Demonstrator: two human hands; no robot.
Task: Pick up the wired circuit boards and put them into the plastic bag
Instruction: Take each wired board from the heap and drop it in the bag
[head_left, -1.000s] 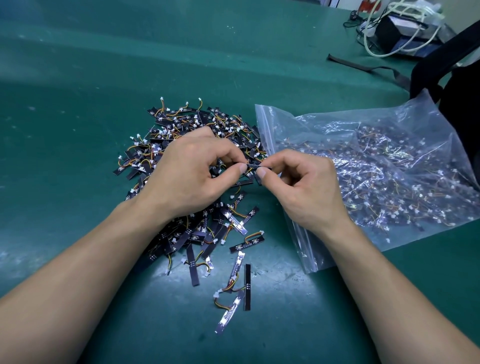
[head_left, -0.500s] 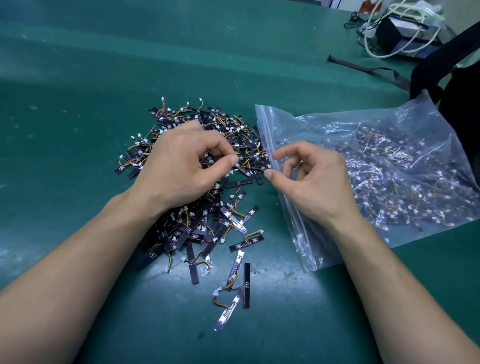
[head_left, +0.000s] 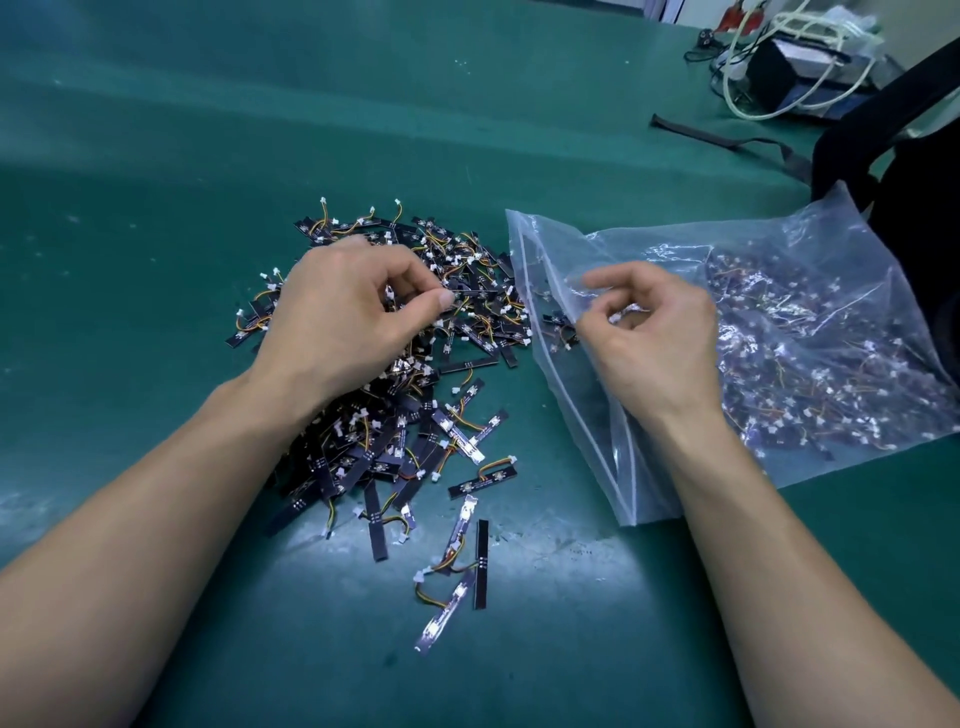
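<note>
Wired circuit boards: loose pile at mid-table, many left, with a few strays toward the near edge. Plastic bag: just right of the pile, mouth open toward it, already well filled; task judged past halfway. Left hand: fingers pinch one board atop the pile. Right hand: at the bag mouth, fingers loosely curled, apparently empty. Table: scuffed green surface. Far right corner: black box with white cables.
</note>
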